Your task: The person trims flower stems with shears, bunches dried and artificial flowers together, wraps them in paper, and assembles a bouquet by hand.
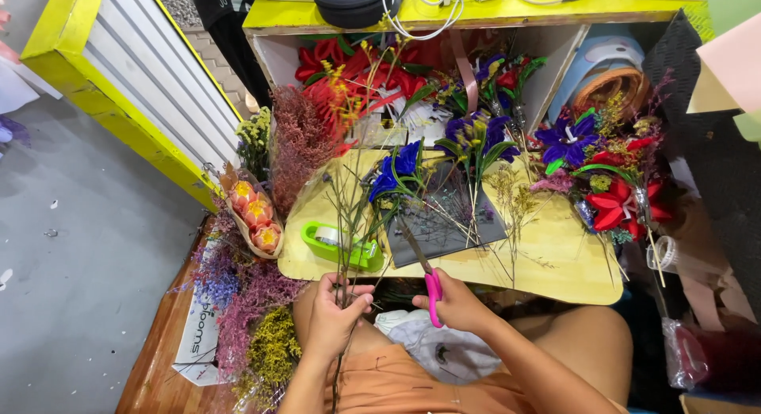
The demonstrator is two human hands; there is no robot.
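While left hand [333, 311] grips one stem [346, 224], right hand [458, 303] holds one scissors [424, 271].

Pink-handled scissors [430, 285] sit low at centre. A green tape dispenser [342, 247] lies on the pale yellow table [555, 263]. Blue flowers [400, 168] stand mid-frame, red flowers [622, 204] at right, orange blooms [255, 216] at left. The dark sheet [444, 224] at centre looks grey, perhaps black.

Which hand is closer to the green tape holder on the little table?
Left. The left hand, pinching thin stems, sits just below the green tape holder. The right hand, holding pink scissors, is farther off to its right.
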